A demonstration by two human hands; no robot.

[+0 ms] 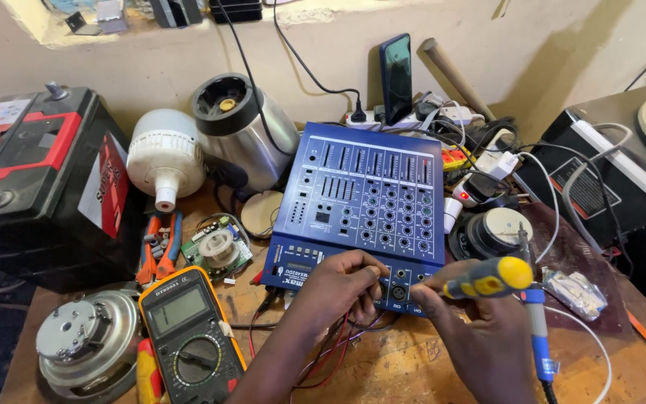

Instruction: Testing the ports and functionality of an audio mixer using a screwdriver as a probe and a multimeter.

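Right hand (pixel 480 318) is closed around a yellow-handled screwdriver (pixel 487 278), tip aimed left at the front edge of the blue mixer (pixel 364 206). Left hand (pixel 342 288) rests on the same front edge, fingers curled and pinching near a round socket (pixel 398 293); what it holds, if anything, can't be told. The screwdriver tip is hidden between the hands, so contact with a screw is unclear.

Mixer sits mid-bench, tilted up at the back, case looks closed, knobs and faders all in place. Red and black wires (pixel 330 352) trail out from under its front toward the person. Judging by that, work on the front panel looks early: no panel off, no loose screws visible.

A blue soldering iron (pixel 538 337) lies just right of the right hand, untouched. Yellow multimeter (pixel 188 333) sits left of the left forearm, motor (pixel 87 344) beyond it. Pliers (pixel 160 247), small circuit board (pixel 218 251), car battery (pixel 39 183) further left. Speaker (pixel 491 232) right of mixer. Phone (pixel 396 77) leans on the wall behind.
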